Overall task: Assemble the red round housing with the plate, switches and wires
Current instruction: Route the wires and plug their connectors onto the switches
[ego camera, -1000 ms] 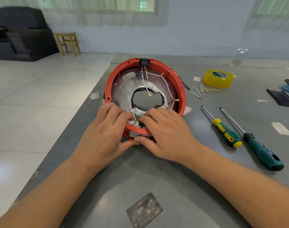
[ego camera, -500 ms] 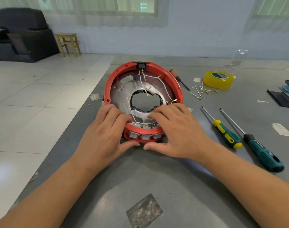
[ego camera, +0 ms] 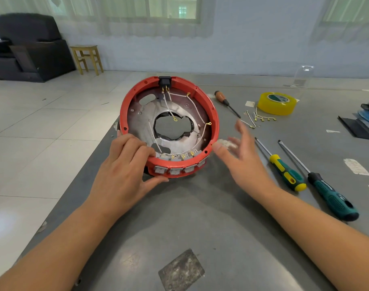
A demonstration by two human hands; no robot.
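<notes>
Two hands: both working at the near rim of the housing (ego camera: 213, 114).
Housing: red ring sitting near the table's (ego camera: 200, 217) left edge, tilted up toward the camera.
Plate: metal plate (ego camera: 146, 120) lying inside the ring, with a ragged centre hole.
Switches: grey switches (ego camera: 175, 170) sitting in a row along the near wall.
Wires: white wires (ego camera: 197, 110) running from the black socket (ego camera: 164, 80) at the far rim across the plate to the switch terminals.
Left hand: left hand (ego camera: 125, 171) grasping the near-left rim, fingers curling over the top, thumb pressing under the wall.
Right hand: right hand (ego camera: 242, 156) hovering just right of the ring, fingers spread and released, blurred; holding nothing.
Tools: three screwdrivers (ego camera: 284, 171) lying to the right.
Tape: yellow roll (ego camera: 277, 102) sitting far right, loose terminals (ego camera: 261, 118) lying near it.
</notes>
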